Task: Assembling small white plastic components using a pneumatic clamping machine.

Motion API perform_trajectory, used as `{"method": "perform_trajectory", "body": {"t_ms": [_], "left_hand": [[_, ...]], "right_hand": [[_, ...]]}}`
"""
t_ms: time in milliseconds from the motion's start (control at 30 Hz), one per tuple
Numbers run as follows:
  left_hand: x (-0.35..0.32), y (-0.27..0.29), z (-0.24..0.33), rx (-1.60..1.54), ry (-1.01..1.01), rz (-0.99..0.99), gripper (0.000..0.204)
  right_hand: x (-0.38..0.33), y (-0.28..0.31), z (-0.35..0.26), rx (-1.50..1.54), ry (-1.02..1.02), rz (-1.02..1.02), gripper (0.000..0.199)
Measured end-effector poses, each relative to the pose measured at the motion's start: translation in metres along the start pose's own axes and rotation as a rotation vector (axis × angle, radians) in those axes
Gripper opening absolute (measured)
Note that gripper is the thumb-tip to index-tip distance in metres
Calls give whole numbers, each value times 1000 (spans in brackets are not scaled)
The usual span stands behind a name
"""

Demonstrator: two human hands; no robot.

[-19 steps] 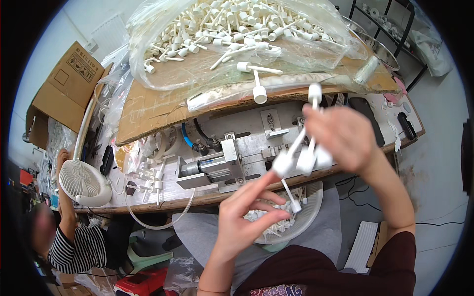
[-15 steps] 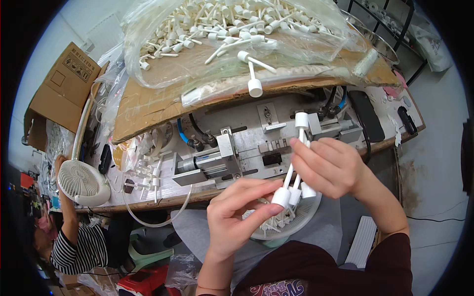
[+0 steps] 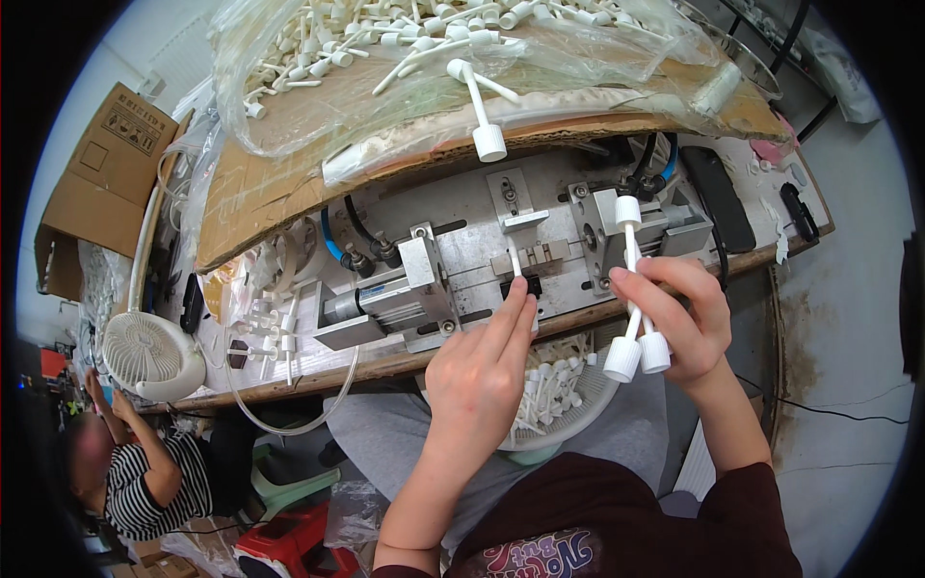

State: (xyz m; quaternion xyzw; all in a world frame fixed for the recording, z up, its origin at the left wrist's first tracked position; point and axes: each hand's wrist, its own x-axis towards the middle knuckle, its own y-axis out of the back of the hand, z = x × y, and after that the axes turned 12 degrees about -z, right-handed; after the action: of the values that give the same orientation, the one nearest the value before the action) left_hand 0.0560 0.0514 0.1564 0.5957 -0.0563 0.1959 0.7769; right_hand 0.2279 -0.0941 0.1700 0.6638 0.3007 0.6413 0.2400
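My left hand [image 3: 477, 380] reaches to the metal jig [image 3: 531, 256], its index and middle fingers together on a white capped stick [image 3: 515, 260] that stands out from the small slotted block. Most of that stick is hidden under the fingers. To the right, my right hand [image 3: 689, 323] is closed around several white capped sticks [image 3: 623, 358]; two ribbed caps point down toward me and another cap points away. A round basket [image 3: 605, 403] of similar white pieces sits in my lap, below the bench edge.
Air cylinders [image 3: 385, 301] with blue and black hoses flank the jig. Beyond it, a cardboard sheet [image 3: 260, 197] carries a plastic bag of white capped sticks. A black phone [image 3: 718, 197] lies at right, a white fan [image 3: 152, 354] at left. A person in a striped shirt [image 3: 159, 486] sits at left.
My left hand has moved up from the held bundle to the jig. My right hand has shifted right with its sticks. The view has moved slightly, and the other person's arms have changed position.
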Motion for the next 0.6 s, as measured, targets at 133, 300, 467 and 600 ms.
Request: {"method": "perform_trajectory", "body": {"t_ms": [133, 300, 467, 600], "left_hand": [[10, 4, -2, 32, -5, -22, 29], [8, 4, -2, -37, 33, -39, 31], [3, 19, 5, -653, 85, -76, 43], [-5, 35, 20, -936, -14, -77, 44]], "right_hand": [[-1, 0, -4, -14, 3, -14, 44], [0, -5, -5, -99, 36, -1, 42], [0, -9, -11, -202, 68, -18, 36], [-1, -14, -20, -168, 114, -43, 31]]}}
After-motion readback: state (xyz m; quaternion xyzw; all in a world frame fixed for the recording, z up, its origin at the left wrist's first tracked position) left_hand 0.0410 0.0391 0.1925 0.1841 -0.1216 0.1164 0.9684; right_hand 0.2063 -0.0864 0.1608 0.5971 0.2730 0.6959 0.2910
